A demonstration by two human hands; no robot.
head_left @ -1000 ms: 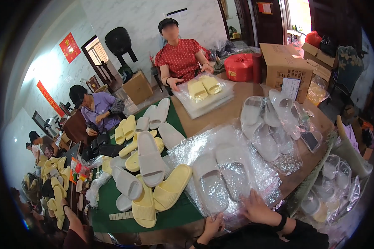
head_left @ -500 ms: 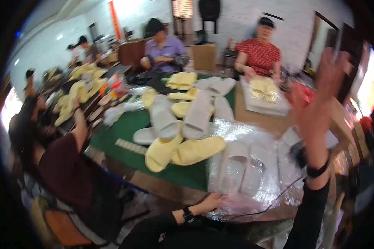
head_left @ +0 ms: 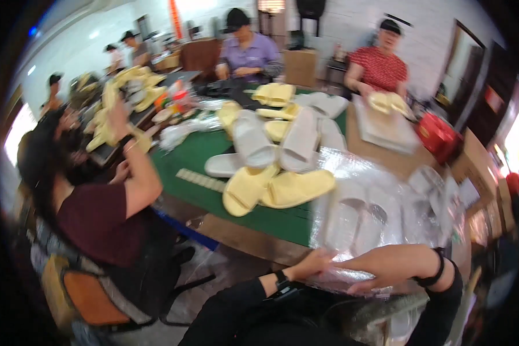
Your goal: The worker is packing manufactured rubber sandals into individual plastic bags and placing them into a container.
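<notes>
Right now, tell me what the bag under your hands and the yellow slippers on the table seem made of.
Bag: thin clear plastic film, glossy; it crinkles, glares, and pale slippers show through. Both the left hand and right hand rest on its near edge. Yellow slippers: probably soft foam or rubber, matte, thick smooth soles; blur leaves it open.

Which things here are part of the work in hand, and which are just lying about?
In hand:
- left hand and right hand on the near edge of the stack of clear-bagged white slippers

Lying about:
- yellow slippers on the green mat
- loose white slippers
- red box
- cardboard box
</notes>
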